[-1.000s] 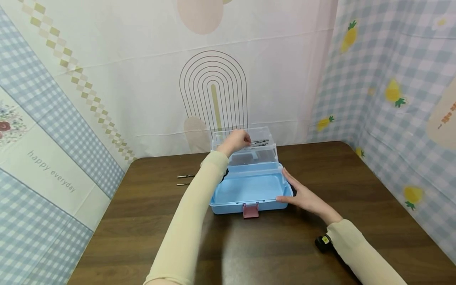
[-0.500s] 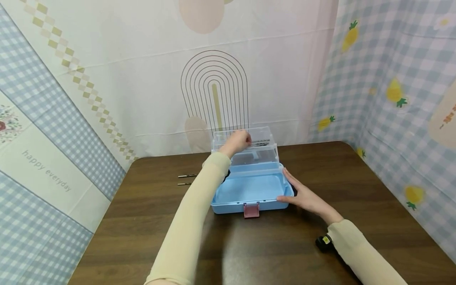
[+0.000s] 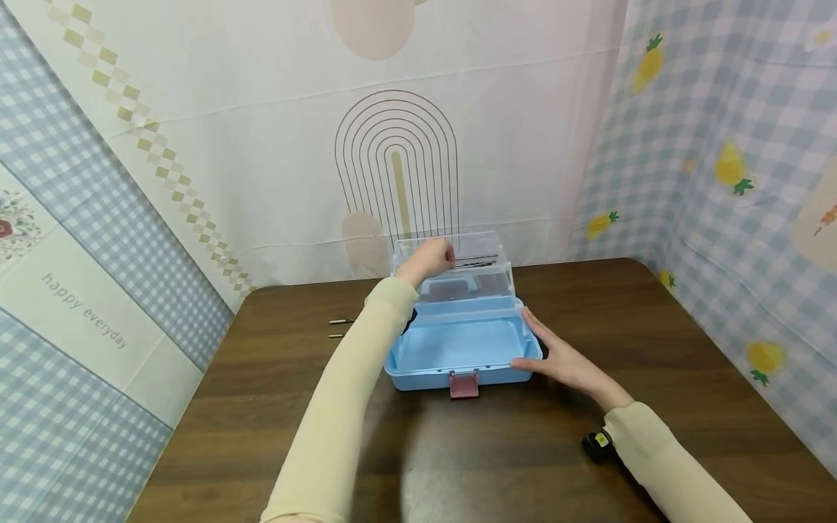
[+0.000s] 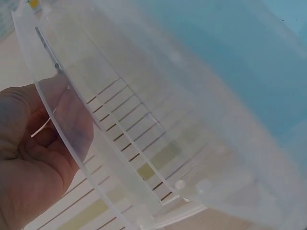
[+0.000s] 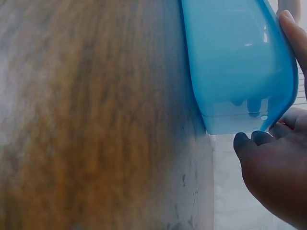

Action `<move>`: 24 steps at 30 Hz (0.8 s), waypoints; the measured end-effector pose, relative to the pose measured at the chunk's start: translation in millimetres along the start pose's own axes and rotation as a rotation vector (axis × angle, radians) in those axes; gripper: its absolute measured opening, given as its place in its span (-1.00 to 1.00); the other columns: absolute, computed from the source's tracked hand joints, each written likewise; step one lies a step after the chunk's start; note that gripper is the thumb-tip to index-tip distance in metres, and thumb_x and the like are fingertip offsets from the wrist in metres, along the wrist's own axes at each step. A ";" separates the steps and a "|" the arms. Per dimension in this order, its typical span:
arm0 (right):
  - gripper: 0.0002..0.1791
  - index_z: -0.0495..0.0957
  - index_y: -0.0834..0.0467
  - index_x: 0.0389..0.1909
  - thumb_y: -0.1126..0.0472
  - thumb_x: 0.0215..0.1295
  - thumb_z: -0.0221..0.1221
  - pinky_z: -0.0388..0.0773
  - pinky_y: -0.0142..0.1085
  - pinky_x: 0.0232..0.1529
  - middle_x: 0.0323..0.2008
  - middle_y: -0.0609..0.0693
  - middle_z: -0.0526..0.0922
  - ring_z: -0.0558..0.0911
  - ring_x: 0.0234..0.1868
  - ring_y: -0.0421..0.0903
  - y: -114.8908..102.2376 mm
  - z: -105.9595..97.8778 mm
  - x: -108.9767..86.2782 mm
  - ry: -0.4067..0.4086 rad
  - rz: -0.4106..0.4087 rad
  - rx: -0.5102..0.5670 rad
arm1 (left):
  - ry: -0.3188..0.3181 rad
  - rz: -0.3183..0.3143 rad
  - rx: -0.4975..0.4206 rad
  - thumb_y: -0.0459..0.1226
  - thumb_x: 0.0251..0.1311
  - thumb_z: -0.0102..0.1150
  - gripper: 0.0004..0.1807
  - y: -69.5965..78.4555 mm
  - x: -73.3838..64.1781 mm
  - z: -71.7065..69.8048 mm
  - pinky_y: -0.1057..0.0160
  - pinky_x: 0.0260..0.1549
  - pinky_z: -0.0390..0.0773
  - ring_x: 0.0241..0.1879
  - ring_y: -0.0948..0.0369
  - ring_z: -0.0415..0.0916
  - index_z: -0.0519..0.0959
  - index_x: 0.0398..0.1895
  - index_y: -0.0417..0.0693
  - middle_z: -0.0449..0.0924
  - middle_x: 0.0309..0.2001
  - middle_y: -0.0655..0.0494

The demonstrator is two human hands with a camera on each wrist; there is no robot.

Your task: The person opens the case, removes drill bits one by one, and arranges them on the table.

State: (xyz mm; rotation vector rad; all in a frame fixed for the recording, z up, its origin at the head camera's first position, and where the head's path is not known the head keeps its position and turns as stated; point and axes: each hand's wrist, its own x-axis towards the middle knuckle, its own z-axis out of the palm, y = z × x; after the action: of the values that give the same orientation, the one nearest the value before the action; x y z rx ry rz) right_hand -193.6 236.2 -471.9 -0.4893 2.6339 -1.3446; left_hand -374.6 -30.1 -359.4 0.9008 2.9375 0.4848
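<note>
A light blue plastic toolbox point(image 3: 458, 345) stands with its clear lid raised behind it. Drill bits point(image 3: 477, 263) lie along the clear upper tray part, stretching right from my left hand point(image 3: 426, 260). Its fingers are curled, pinching a thin drill bit; a pale rod end point(image 4: 42, 128) shows by the fingers in the left wrist view, behind clear plastic. My right hand point(image 3: 562, 361) grips the toolbox's right side, thumb at the front rim and fingers toward the back corner. In the right wrist view, fingertips point(image 5: 247, 141) meet the box's blue wall.
Two more drill bits, one upper point(image 3: 341, 321) and one lower point(image 3: 336, 335), lie on the brown table point(image 3: 275, 436), partly covered by the left sleeve point(image 3: 340, 392). A pink latch point(image 3: 463, 384) hangs at the toolbox front. Patterned cloth point(image 3: 288, 145) hangs behind the table.
My left hand has shifted slightly left along the drill bits, with more of their length showing; the left sleeve covers more of the bits on the table. The right hand stays on the toolbox.
</note>
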 end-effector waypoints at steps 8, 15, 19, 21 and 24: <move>0.16 -0.26 -0.13 0.64 -0.10 0.28 0.36 -0.11 0.43 0.36 0.62 0.03 -0.32 -0.20 0.57 0.29 1.3 2.2 -0.2 -0.004 -0.003 -0.003 | -0.045 -0.037 -0.018 -0.34 0.43 0.14 -0.85 -0.4 -2.7 0.7 0.14 -0.18 0.57 -0.35 0.14 0.48 0.68 -0.26 -0.20 0.66 -0.27 -0.05; 0.16 -0.28 -0.17 0.64 -0.10 0.27 0.37 -0.13 0.45 0.35 0.62 0.02 -0.33 -0.20 0.57 0.28 0.3 1.4 -0.7 0.001 0.008 0.008 | -0.089 -0.036 -0.021 -0.39 0.45 0.04 -0.72 1.2 0.2 -0.2 0.24 -0.40 0.37 -0.51 0.20 0.25 0.48 -0.50 -0.08 0.40 -0.50 0.09; 0.17 -0.28 -0.17 0.64 -0.10 0.27 0.37 -0.12 0.44 0.35 0.62 0.02 -0.33 -0.20 0.57 0.28 0.2 0.7 -1.0 -0.001 0.007 0.004 | -0.103 -0.018 0.003 -0.43 0.44 -0.06 -0.63 0.5 1.6 -0.2 0.27 -0.49 0.21 -0.59 0.21 0.06 0.28 -0.59 -0.03 0.15 -0.61 0.13; 0.17 -0.28 -0.16 0.64 -0.09 0.27 0.37 -0.12 0.44 0.36 0.62 0.02 -0.33 -0.20 0.57 0.28 0.3 0.3 -1.0 -0.001 0.004 0.006 | -0.090 -0.006 0.009 -0.43 0.44 -0.08 -0.66 -0.3 0.9 0.1 0.28 -0.48 0.22 -0.58 0.22 0.09 0.30 -0.56 -0.03 0.19 -0.60 0.13; 0.16 -0.27 -0.16 0.64 -0.09 0.27 0.37 -0.11 0.43 0.36 0.62 0.01 -0.33 -0.20 0.57 0.28 0.8 -0.4 -0.7 0.000 -0.002 0.004 | -0.061 0.012 0.018 -0.40 0.48 -0.08 -0.74 -0.9 -1.2 0.6 0.26 -0.42 0.29 -0.51 0.20 0.22 0.42 -0.45 -0.08 0.33 -0.52 0.10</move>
State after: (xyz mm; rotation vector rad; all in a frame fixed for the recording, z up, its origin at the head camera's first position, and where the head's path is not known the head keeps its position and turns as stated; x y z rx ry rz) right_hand -193.2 237.1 -472.3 -0.4913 2.6306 -1.3502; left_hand -374.0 -31.3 -360.3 0.9192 2.8873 0.4247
